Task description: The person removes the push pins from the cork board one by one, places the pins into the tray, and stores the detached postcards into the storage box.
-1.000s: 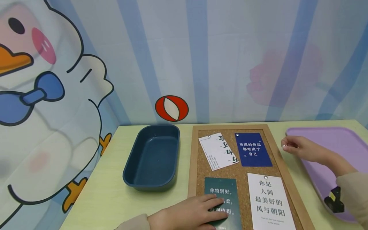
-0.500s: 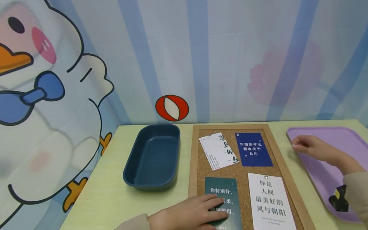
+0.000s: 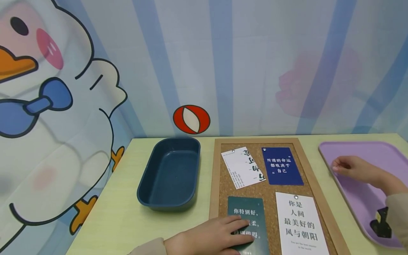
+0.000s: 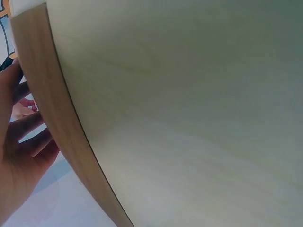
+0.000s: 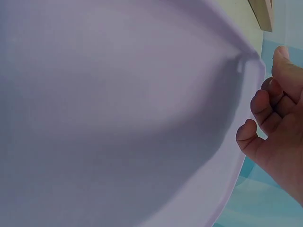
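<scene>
In the head view my left hand (image 3: 211, 235) lies with spread fingers on a dark green card (image 3: 246, 205) with white lettering. The card sits on the lower left of a wood-framed corkboard (image 3: 270, 209), and the hand covers part of it. No pin shows on its visible part. My right hand (image 3: 360, 171) hovers over the left side of a purple tray (image 3: 376, 150), fingers loosely curled. In the right wrist view its thumb stands apart from the bent fingers (image 5: 260, 109), and nothing is visible in its grasp.
Pinned on the board are a tilted white card (image 3: 240, 168), a blue card (image 3: 282, 164) and a white card (image 3: 301, 219), each with a round pin. A dark blue bin (image 3: 172, 177) stands left of the board on the pale table (image 3: 105, 205). A printed curtain rises behind.
My right hand has moved rightward, from the gap beside the board to over the purple tray. My left hand has stayed on the green card.
</scene>
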Motion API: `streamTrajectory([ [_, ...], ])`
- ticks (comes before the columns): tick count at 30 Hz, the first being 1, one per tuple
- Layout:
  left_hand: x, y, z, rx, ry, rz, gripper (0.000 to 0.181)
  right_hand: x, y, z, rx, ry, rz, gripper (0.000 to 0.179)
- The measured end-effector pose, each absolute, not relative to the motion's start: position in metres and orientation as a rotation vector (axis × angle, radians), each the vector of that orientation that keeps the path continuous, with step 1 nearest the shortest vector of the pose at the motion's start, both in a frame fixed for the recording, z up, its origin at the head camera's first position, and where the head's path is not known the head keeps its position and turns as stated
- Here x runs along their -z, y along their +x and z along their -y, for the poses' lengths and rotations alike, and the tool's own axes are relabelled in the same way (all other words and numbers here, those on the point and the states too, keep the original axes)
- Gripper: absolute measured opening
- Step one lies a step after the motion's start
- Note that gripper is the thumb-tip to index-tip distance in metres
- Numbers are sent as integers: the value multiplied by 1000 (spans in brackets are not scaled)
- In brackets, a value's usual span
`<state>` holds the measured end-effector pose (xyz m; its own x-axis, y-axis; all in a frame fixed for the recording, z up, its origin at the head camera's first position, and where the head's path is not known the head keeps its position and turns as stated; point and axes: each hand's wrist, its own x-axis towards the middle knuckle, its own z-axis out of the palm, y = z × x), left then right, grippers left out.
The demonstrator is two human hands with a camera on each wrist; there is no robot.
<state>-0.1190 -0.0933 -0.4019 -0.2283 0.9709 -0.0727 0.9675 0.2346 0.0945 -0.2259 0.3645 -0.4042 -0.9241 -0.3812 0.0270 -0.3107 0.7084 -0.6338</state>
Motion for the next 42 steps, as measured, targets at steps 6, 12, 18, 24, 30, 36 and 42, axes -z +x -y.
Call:
streamTrajectory([
  [6,402,-119,94,-52,1891,-2376,46,412,-227,-369,930,-556,-2847,9],
  [12,402,-120,94,-53,1893,-2378,46,417,-225,-372,926,-637,-2867,12],
  [18,402,-119,94,-60,1885,-2376,46,419,-224,-372,846,-619,-2900,9],
  [24,403,-119,94,-60,1880,-2375,47,420,-224,-372,760,-653,-2934,10],
  [30,403,-119,94,-47,1890,-2374,47,421,-225,-373,737,-673,-2937,10],
  [36,404,-119,94,-24,1909,-2389,47,420,-225,-373,743,-648,-2928,8],
  [42,405,-118,95,-56,1912,-2393,46,416,-225,-372,706,-554,-2931,5],
])
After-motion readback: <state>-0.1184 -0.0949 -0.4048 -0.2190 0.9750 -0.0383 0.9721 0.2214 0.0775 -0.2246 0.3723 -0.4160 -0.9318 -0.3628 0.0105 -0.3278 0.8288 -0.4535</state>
